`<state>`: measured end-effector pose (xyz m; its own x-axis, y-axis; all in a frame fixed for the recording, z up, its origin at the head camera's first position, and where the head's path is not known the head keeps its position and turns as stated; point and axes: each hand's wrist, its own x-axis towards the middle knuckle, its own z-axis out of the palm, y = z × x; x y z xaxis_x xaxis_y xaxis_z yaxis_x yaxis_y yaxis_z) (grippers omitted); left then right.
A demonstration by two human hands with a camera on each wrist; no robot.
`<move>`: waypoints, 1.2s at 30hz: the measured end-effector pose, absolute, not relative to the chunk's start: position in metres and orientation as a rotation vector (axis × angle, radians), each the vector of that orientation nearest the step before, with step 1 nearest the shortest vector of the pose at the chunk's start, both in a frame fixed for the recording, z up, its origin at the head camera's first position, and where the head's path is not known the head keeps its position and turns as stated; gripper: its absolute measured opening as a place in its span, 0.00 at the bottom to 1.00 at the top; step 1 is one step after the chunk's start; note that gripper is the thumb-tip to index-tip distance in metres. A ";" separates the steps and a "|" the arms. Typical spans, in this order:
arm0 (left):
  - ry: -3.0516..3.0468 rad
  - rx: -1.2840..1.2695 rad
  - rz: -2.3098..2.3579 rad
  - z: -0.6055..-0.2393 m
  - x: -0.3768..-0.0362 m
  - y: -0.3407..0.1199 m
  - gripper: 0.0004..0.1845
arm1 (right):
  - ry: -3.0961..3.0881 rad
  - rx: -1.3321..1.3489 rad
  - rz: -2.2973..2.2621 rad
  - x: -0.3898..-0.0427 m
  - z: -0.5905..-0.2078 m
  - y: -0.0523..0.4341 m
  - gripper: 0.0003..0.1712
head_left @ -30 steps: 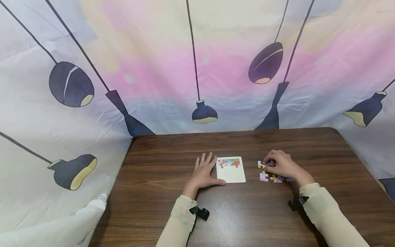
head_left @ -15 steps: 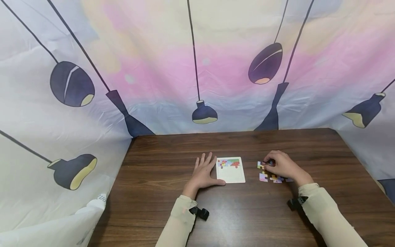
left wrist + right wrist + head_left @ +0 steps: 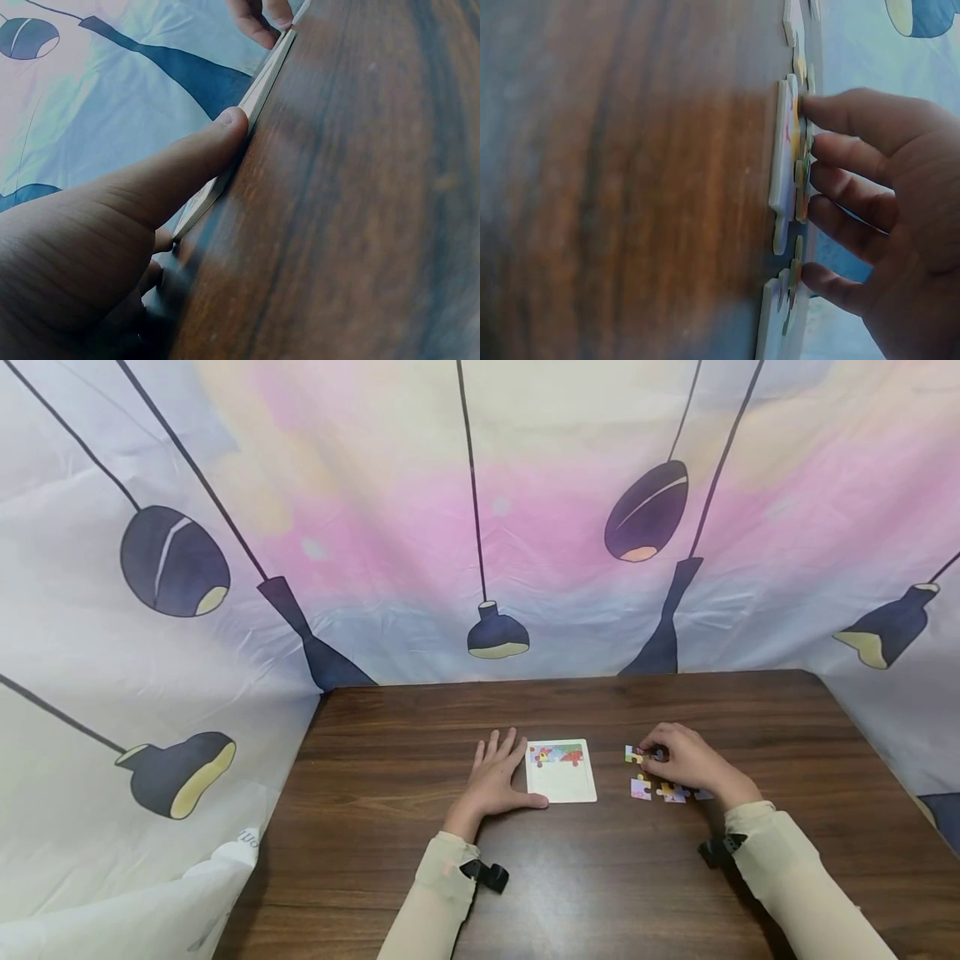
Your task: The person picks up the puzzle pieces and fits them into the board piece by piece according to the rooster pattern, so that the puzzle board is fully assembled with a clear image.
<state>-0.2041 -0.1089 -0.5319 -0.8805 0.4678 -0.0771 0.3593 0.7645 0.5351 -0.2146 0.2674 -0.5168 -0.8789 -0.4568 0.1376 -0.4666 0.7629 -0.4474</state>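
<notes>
The right hand (image 3: pixel 900 225) lays its fingertips (image 3: pixel 814 109) on a puzzle piece (image 3: pixel 784 172) lying on the table (image 3: pixel 630 187); more pieces (image 3: pixel 776 315) lie just beside it.

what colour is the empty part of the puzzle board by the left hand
White. Only the top strip of the puzzle board is filled with colourful pieces; the head view shows it best.

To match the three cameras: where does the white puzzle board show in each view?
Head: puzzle board at table centre, beside the left hand.
Left wrist: edge-on, a pale strip under the thumb.
Right wrist: not in it; only loose pieces.
Shared landmark: the dark wooden table.
</notes>
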 end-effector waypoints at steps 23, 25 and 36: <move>2.749 0.635 0.782 -0.531 -0.202 -0.109 0.64 | -2.873 0.695 0.826 -0.217 -0.521 0.260 0.10; 2.747 0.630 0.778 -0.532 -0.202 -0.109 0.64 | -2.850 0.681 0.870 -0.217 -0.523 0.259 0.10; 2.751 0.653 0.778 -0.532 -0.204 -0.110 0.64 | -2.760 0.676 1.132 -0.213 -0.520 0.237 0.11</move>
<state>-0.2043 -0.1097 -0.5322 -0.8803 0.4681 -0.0774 0.3582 0.7626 0.5386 -0.2131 0.2369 -0.5195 -0.8991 -0.3673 0.2382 -0.4288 0.6292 -0.6483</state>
